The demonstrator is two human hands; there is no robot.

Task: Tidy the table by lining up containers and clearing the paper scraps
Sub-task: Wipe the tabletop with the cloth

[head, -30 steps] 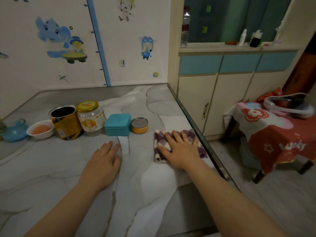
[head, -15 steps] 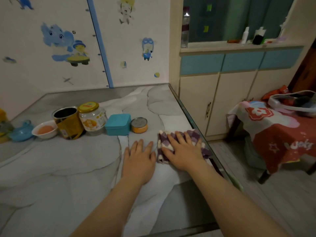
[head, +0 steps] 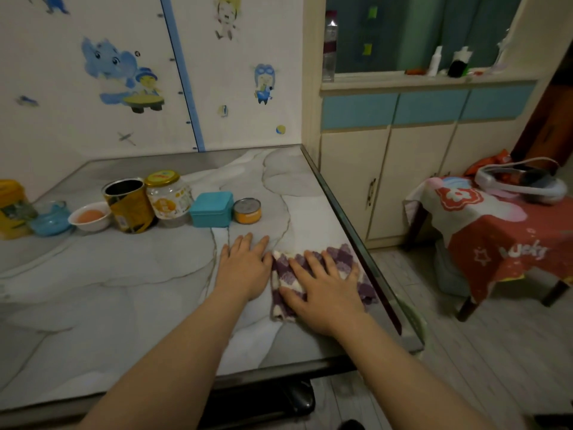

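Both hands lie flat, fingers spread: right hand (head: 322, 293) pressing the cloth (head: 313, 280), left hand (head: 245, 268) touching its edge.

Both forearms are bare from the lower edge of the view up to the wrists; no sleeve, cuff or glove covers any part that shows. The left hand (head: 245, 270) and the right hand (head: 327, 293) carry nothing that can be made out: fingers and wrists appear plain, without band or strap. The fingernails look short and unpainted, though the dim light blurs fine detail. Beyond each grip, only the two arms of the person are in view.
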